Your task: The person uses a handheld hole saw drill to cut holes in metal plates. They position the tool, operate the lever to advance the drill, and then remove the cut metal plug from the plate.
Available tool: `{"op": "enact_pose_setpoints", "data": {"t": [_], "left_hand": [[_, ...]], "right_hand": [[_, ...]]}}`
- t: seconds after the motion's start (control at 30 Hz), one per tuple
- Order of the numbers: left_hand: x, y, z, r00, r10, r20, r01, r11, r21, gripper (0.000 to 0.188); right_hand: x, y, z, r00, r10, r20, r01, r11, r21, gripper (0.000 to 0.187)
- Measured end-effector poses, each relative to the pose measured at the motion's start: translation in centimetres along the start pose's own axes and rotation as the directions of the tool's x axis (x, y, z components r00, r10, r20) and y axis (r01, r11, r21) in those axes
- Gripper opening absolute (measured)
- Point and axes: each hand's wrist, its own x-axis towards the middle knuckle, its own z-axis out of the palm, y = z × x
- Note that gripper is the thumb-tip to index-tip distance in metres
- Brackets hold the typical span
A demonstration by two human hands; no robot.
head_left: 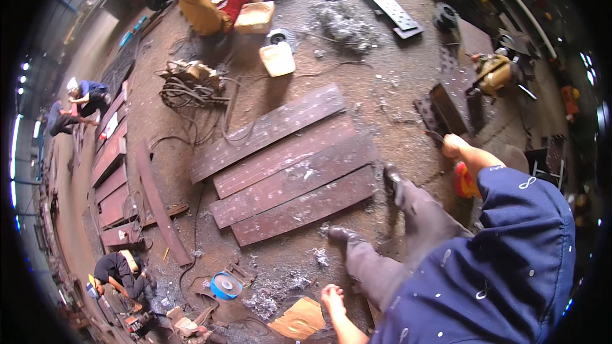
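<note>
My left hand [333, 297] hangs low beside my leg, fingers loosely curled and apart, with nothing visible in it. It is nearest to a torn piece of brown cardboard [298, 320] on the floor. My right hand [454, 146] reaches out on the other side, fingers closed round a thin stick-like object [435, 134] whose kind I cannot make out. Just beyond its tip is a dark steel section [448, 109] with holes in its plate. In front of my shoes lie several long reddish-brown steel plates [293, 153], side by side, with pale marks on them.
A coil of cable [191, 86] lies beyond the plates. Metal shavings [347, 25] are heaped farther off, with a white container [277, 58] near them. A blue-rimmed round object [226, 285] sits at lower left. Co-workers crouch or bend at the left, including one person [121, 274]. A yellowish machine [496, 76] stands right.
</note>
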Motion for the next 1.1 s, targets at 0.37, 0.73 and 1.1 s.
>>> {"op": "enact_pose_setpoints", "data": {"t": [0.37,0.73,1.1], "left_hand": [[-1.7,7.1,-3.5,0.995,-0.037,0.092,0.004,0.942,0.334,0.018],[0.1,16.8,-3.4,0.959,0.181,0.22,-0.278,0.762,0.585,0.021],[-4.6,17.5,7.0,0.888,0.296,0.353,-0.459,0.492,0.74,0.026]], "right_hand": [[-20.5,-3.3,3.9,0.919,0.38,-0.106,-0.241,0.753,0.612,0.036],[-47.9,-2.9,26.2,0.932,0.349,0.098,-0.309,0.623,0.718,0.023],[-38.0,4.6,15.6,0.798,0.493,0.347,-0.468,0.142,0.872,0.035]]}}
